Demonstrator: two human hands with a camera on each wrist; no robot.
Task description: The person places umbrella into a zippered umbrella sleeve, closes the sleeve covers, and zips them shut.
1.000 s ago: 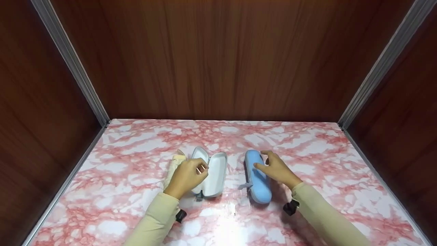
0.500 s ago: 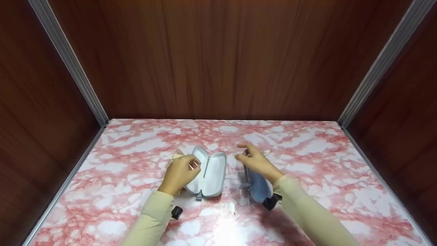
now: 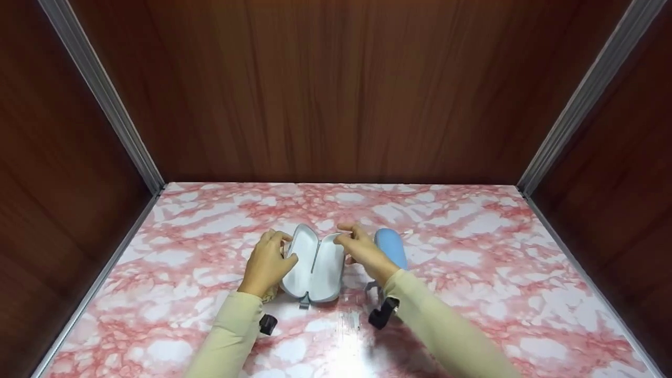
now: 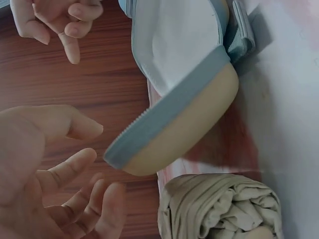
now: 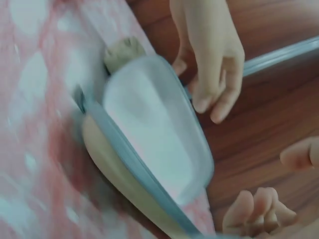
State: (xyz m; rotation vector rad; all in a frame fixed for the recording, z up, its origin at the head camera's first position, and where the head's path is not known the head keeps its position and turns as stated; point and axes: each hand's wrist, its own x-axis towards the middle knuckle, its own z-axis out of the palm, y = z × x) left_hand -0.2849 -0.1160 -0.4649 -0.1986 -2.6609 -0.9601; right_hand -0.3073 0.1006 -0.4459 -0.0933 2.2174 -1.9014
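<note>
An opened zip-up hard case [image 3: 326, 270] lies on the table, its two pale halves spread upward. The left wrist view shows its cream shell [image 4: 184, 129] and blue-grey zip edge. My left hand [image 3: 265, 265] is at the left half's outer edge, thumb and fingers apart with nothing between them. Over the far end of the right half is my right hand [image 3: 367, 254], its fingers loosely bent and holding nothing. A rolled beige cloth [image 4: 219, 206] sits beside the left half, mostly hidden by my left hand in the head view.
To the right stands a closed blue case [image 3: 391, 247], partly covered by my right wrist. The pink-and-white marbled table [image 3: 472, 220] is bounded by brown wood-grain panels [image 3: 336, 94] and grey metal corner rails [image 3: 583, 89].
My right hand has moved left from the blue case to the opened case. My left hand has shifted slightly left, and its fingers have spread apart.
</note>
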